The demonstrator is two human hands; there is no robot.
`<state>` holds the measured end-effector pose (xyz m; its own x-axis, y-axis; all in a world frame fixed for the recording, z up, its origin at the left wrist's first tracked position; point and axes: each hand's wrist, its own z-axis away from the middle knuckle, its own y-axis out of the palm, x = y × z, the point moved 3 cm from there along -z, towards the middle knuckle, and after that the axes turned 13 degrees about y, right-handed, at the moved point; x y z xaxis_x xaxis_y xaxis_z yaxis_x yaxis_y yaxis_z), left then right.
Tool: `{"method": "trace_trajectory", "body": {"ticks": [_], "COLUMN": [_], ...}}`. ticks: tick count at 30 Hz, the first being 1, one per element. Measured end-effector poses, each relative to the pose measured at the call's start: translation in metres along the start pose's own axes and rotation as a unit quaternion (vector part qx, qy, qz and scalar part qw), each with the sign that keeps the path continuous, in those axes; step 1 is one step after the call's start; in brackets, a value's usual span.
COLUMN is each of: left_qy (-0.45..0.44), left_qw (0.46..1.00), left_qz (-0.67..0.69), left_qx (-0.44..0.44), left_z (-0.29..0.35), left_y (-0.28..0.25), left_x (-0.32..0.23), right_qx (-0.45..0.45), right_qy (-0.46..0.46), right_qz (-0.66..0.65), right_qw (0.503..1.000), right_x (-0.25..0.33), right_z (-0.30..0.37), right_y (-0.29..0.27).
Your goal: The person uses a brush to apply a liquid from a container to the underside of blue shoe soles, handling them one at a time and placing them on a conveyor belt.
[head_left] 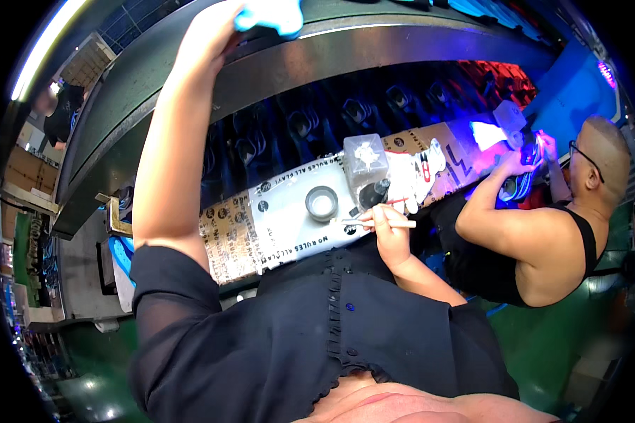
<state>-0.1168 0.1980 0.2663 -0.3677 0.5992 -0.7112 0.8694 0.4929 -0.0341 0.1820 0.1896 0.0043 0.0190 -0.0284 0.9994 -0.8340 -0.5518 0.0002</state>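
My left arm stretches up to the top edge of the view. My left hand point(217, 29) is up there, closed on one end of a bright light-blue piece point(274, 15) over the conveyor rim; its fingertips are hidden and the piece's kind is unclear in the glare. My right hand point(389, 236) pinches a thin brush point(402, 224) with a pale wooden handle, its tip pointing left. Beside the tip is a round grey bowl point(322, 204) with pale contents. Just beyond the hand are a small dark bottle point(375, 192) and a clear plastic box point(365, 156).
The bench top point(289, 243) is covered with white sheet and printed brown tape. A metal conveyor point(346, 44) runs behind it, with dark rounded items point(356, 109) below. On the right, a co-worker point(536, 236) handles something under blue-violet light. White crumpled material point(413, 180) lies between us.
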Motion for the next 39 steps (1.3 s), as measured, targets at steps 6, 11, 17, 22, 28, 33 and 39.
{"method": "trace_trajectory", "body": {"ticks": [6,11,17,22,28,33,39], "left_qy": [-0.173,-0.151,0.116,-0.102,-0.442,-0.399,-0.381], "left_qw": [0.947,0.941,0.974,0.931,0.704,0.656,0.617], "left_qz": [-0.271,-0.302,-0.193,-0.351,-0.191,-0.047,0.092], "left_qx": [0.002,-0.035,-0.035,0.004,-0.522,-0.639,-0.682], "left_z": [-0.099,-0.079,0.073,0.302,0.531,0.555,0.533], "left_y": [-0.003,-0.002,-0.007,-0.074,-0.184,-0.264,-0.309], "left_x": [0.115,0.081,-0.008,0.026,0.004,0.000,0.042], "right_qx": [-0.002,-0.001,-0.029,0.002,0.057,0.083,0.073], "right_qy": [0.017,0.040,0.054,0.088,0.098,0.100,0.115], "right_qz": [-0.020,-0.007,0.005,-0.026,-0.049,-0.035,-0.035], "right_qw": [1.000,0.999,0.998,0.996,0.992,0.991,0.990], "right_x": [0.001,0.001,-0.013,-0.027,-0.025,-0.032,-0.031], "right_z": [0.003,0.005,0.001,-0.005,-0.015,-0.012,-0.001], "right_y": [-0.005,-0.005,-0.003,0.001,0.036,0.055,0.046]}}
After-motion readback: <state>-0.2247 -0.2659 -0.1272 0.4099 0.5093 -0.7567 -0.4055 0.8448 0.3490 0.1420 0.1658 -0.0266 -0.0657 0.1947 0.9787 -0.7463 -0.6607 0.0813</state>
